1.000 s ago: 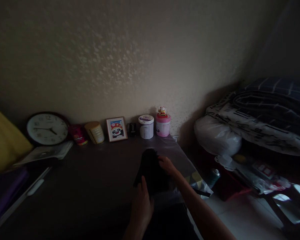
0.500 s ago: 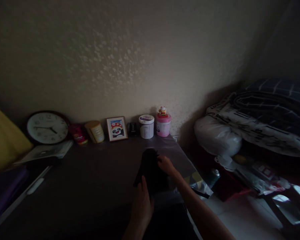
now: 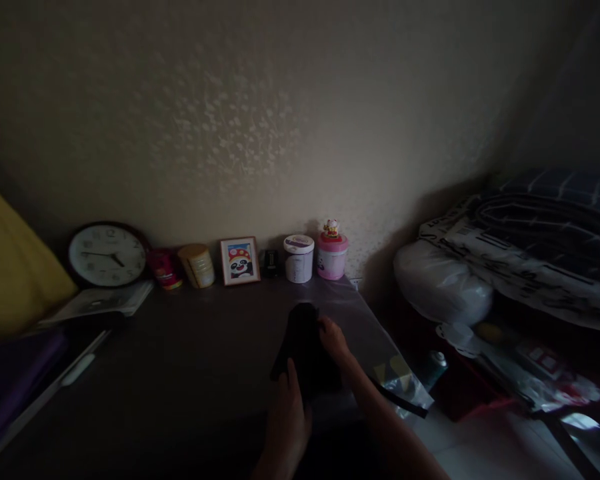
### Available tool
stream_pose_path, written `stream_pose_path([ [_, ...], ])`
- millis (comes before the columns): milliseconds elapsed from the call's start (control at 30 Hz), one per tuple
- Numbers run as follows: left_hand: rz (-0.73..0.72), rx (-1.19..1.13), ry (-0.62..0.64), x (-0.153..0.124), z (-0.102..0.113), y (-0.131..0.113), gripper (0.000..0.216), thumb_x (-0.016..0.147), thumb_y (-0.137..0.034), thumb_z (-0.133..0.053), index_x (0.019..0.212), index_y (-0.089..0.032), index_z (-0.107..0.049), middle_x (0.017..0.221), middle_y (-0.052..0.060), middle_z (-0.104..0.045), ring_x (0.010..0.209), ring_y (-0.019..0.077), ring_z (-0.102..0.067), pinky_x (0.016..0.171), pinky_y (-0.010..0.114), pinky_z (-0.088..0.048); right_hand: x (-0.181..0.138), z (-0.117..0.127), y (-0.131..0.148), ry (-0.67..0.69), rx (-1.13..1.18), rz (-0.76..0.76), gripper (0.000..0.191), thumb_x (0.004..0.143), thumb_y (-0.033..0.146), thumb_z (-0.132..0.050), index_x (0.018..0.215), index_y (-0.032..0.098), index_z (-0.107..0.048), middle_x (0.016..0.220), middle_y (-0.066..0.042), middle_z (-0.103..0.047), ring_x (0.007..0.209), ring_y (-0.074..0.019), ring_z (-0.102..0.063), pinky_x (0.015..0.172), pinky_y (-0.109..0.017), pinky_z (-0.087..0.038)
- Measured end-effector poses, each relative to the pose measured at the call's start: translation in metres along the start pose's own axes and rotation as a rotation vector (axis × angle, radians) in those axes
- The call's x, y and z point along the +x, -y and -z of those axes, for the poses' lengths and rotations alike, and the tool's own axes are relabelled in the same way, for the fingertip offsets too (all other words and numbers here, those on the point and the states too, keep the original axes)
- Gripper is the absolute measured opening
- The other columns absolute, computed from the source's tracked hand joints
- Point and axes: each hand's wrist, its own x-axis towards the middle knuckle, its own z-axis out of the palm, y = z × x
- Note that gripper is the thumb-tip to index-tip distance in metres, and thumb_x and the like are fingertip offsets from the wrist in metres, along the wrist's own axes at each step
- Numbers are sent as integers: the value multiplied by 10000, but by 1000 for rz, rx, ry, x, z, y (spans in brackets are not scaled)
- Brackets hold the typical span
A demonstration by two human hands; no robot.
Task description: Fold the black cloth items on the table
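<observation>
1. The left grip, nearest, lies at seven o'clock on the black item, index finger extended over its surface; how firmly the other fingers have hold is lost in the dark. Light, flat pressure here should stop sliding without bunching the material.

2. The black item, apparently soft, lies on the bench near the front edge and serves as the dial's centre, twelve towards the wall. Black on dark makes its outline hard to read, so feeling along the edges would serve better than sight.

3. At four o'clock a black strap runs out over clear plastic at the bench corner. Whether it joins the item is hidden by the forearm; its loose end is best watched for snagging.

4. The right grip, at two o'clock, has thumb and fingers drawn together, apparently pinching the item's edge. Small, even movements against the left hand's pressure would suit.

5. Farther back, the white tub at twelve and pink tub towards one stand well apart from both hands.
</observation>
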Motion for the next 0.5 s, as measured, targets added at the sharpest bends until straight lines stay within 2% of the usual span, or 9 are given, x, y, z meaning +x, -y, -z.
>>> stream_pose_path([
  [133, 10, 6, -3, 0, -3, 1, 720, 755, -54, -374, 1379, -73, -16, 1369, 207, -303, 1130, 196, -471, 881, 251, -378, 3, -16, -3, -67, 116, -63, 329, 771, 138, -371, 1020, 191, -581, 940, -52, -661, 885, -166, -595, 773, -255, -430],
  [367, 4, -31, -7, -1, 2, -1, 707, 746, -14, -341, 1379, -73, -34, 1372, 181, -313, 1165, 182, -439, 910, 234, -363, 1, -32, 1, -131, 243, -143, 408, 859, 300, -276, 1172, 155, -493, 1090, -92, -613, 1023, -177, -554, 842, -277, -426],
  [500, -6, 52, 8, -3, 10, -9, 699, 731, 23, -321, 1373, -55, -57, 1349, 199, -345, 1131, 203, -471, 883, 247, -399, -4, -32, -2, -122, 266, -149, 445, 876, 349, -238, 1200, 165, -481, 1168, -87, -575, 1122, -170, -492, 921, -273, -382],
])
